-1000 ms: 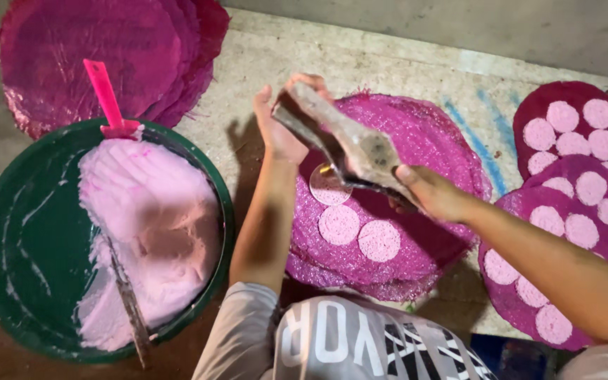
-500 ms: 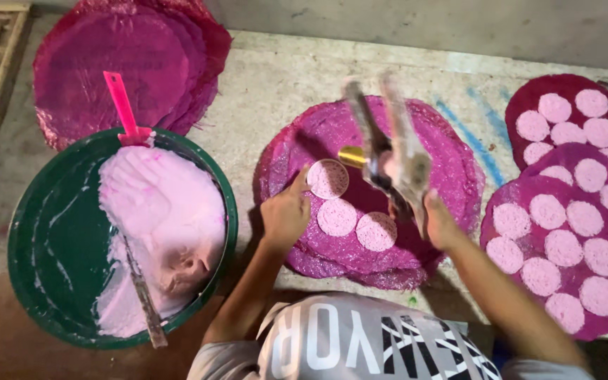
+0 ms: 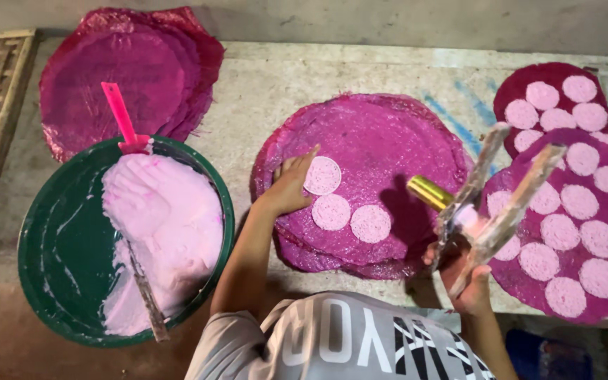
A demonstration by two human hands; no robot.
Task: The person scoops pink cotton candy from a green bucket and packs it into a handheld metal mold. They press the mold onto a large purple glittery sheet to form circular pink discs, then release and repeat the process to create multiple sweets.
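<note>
Since half a second earlier, the right hand [image 3: 467, 283] had carried the press tool [image 3: 490, 204] off the middle mat toward the front right of the bench [image 3: 304, 77], and the left hand [image 3: 291, 184] had slid up beside the newest pale disc [image 3: 323, 175]. That left hand lay flat and open on the magenta mat [image 3: 381, 134], fingertips touching the disc's left rim. Two more discs [image 3: 351, 217] sat just below, in a short row toward the front edge. The right hand was closed around the tool's two long caked handles, which angled up and to the right (its brass-coloured barrel [image 3: 428, 192] pointed back toward the mat). Under and beyond it, at the bench's right end, lay overlapping dark mats covered with pink discs [image 3: 578, 232]. At the front left corner stood a green basin [image 3: 58, 246] of pale pink batter, with a pink scraper [image 3: 122, 116] propped on its far rim and a coated stick [image 3: 146, 292] lying in it. Bare mats [image 3: 128, 70] were stacked at the back left corner.
</note>
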